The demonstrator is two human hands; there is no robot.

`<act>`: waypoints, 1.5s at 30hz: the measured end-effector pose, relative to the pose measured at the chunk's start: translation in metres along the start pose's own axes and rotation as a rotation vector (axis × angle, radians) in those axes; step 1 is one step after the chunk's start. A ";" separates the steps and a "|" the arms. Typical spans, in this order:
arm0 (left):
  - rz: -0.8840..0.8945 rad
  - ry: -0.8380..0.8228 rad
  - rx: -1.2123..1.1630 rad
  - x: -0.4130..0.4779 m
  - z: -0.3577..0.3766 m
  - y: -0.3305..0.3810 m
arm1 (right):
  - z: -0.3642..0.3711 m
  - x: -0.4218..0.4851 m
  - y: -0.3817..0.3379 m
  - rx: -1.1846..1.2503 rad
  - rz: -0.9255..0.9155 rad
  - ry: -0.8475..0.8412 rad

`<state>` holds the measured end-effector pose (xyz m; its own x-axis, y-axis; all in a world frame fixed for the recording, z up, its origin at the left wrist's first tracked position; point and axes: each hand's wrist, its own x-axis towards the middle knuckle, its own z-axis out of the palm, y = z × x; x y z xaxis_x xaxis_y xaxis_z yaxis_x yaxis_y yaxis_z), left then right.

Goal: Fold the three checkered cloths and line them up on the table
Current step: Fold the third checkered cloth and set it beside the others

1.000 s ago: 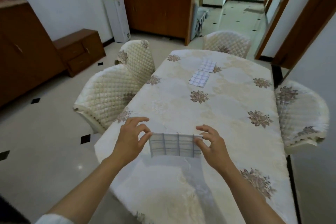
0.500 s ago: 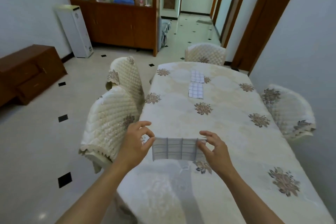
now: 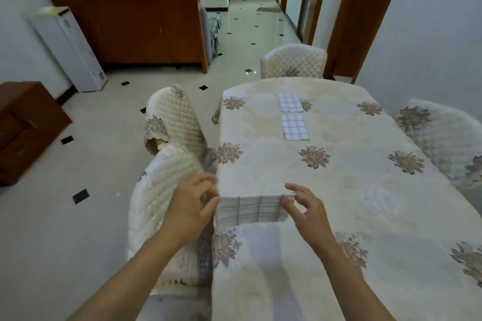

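Cloth (image 3: 251,210) number three stays pinched at its top corners by both hands, left hand (image 3: 191,207) and right hand (image 3: 306,212), but it's been carried further along the counter (image 3: 365,190) edge. Two folded cloths (image 3: 293,118) wait ahead, so it's probably going down next in line.

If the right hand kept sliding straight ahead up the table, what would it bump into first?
Probably the nearer folded checkered cloth. From the right hand, only bare tablecloth and a printed flower lie before it, though depth is hard to judge.
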<state>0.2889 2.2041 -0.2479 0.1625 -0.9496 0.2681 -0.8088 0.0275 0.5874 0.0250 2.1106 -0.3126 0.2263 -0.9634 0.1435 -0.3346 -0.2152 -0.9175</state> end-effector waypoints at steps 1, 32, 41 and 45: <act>-0.005 -0.016 -0.002 0.010 -0.008 -0.010 | 0.012 0.006 -0.003 0.019 0.015 -0.002; 0.105 -0.398 -0.513 0.242 -0.134 -0.260 | 0.271 0.113 -0.160 0.176 0.211 0.625; 0.279 -0.548 -0.472 0.361 -0.092 -0.236 | 0.267 0.181 -0.125 0.215 0.295 0.809; 0.346 -0.647 -0.509 0.401 -0.061 -0.214 | 0.252 0.195 -0.120 0.181 0.328 0.923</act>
<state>0.5614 1.8363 -0.2193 -0.5196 -0.8485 0.1001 -0.3796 0.3342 0.8627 0.3403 1.9885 -0.2680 -0.6784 -0.7339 0.0340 -0.0908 0.0378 -0.9952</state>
